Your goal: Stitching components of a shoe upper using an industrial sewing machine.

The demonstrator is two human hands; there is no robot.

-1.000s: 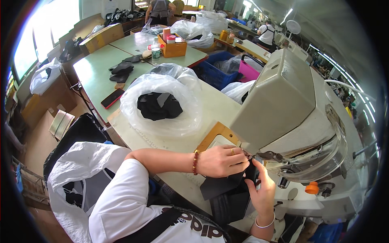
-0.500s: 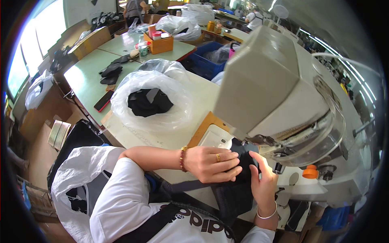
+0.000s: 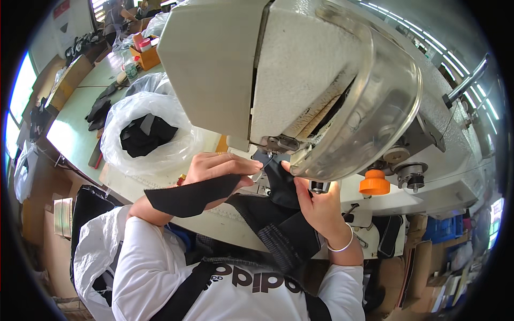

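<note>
At the sewing machine (image 3: 313,69), both hands are close under its head, by the needle area. My left hand (image 3: 217,166) is closed, fingertips pinched near the presser foot. A flat black fabric piece (image 3: 193,197) hangs from it across the palm and wrist, hiding part of the fingers. My right hand (image 3: 324,211) has its thumb and forefinger on a black fabric workpiece (image 3: 284,184) beneath the machine head. The workpiece runs down toward my lap, where a ribbed black part (image 3: 281,246) shows. The exact stitching spot is partly hidden by fingers and cloth.
A clear plastic guard (image 3: 369,101) and an orange knob (image 3: 375,183) jut out close above my right hand. On the left, a clear plastic bag (image 3: 115,142) holds black pieces. Behind it stands an orange box (image 3: 147,58) on a green table (image 3: 72,120).
My view has moved closer to the machine. My left hand has come off the top of the cloth and now holds up a black flap. The right hand stays at the workpiece.
</note>
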